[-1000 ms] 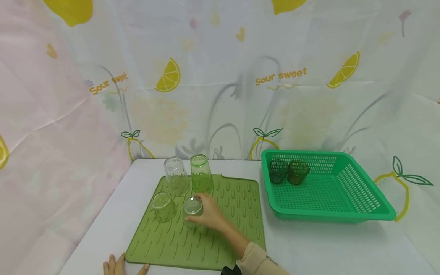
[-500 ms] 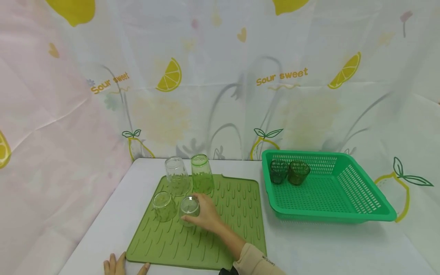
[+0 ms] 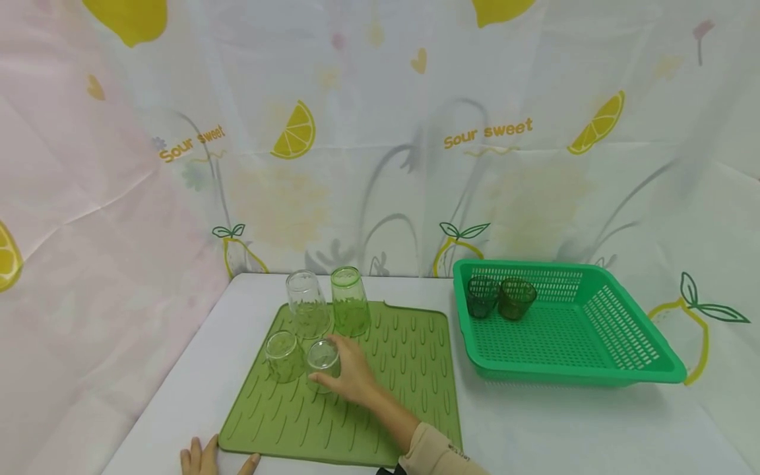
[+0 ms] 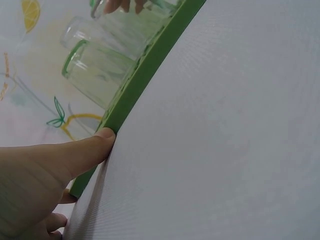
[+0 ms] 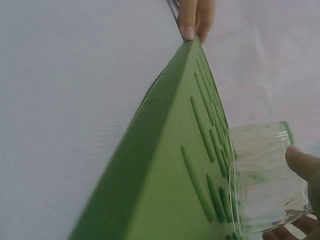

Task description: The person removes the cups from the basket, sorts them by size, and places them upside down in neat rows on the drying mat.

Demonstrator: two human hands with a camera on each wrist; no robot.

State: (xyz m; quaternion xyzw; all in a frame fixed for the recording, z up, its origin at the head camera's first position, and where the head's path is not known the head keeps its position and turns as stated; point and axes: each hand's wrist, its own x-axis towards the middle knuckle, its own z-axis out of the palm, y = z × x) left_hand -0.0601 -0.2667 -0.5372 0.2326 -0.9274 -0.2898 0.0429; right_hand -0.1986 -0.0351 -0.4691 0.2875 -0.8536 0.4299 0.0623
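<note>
My right hand (image 3: pixel 354 376) holds a short clear glass (image 3: pixel 323 356), upside down on the green ridged drying mat (image 3: pixel 380 422). Thumb and fingers go round its sides, as the right wrist view also shows on the glass (image 5: pixel 262 172). Just left of it stands another short clear glass (image 3: pixel 284 359), inverted too. Behind these are a tall clear glass (image 3: pixel 307 307) and a tall green-tinted glass (image 3: pixel 350 303). My left hand (image 3: pixel 202 460) rests at the mat's front left corner. In the left wrist view its thumb (image 4: pixel 95 150) touches the mat's edge.
A green plastic basket (image 3: pixel 558 373) stands on the white table (image 3: pixel 522 429) to the right of the mat. Inside it are a dark green glass (image 3: pixel 482 300) and a brownish glass (image 3: pixel 515 300). A lemon-print cloth (image 3: pixel 380 171) hangs behind the table.
My right hand has shifted slightly left with the short clear glass, bringing it closer to the other short glass. The left hand has stayed at the mat's corner.
</note>
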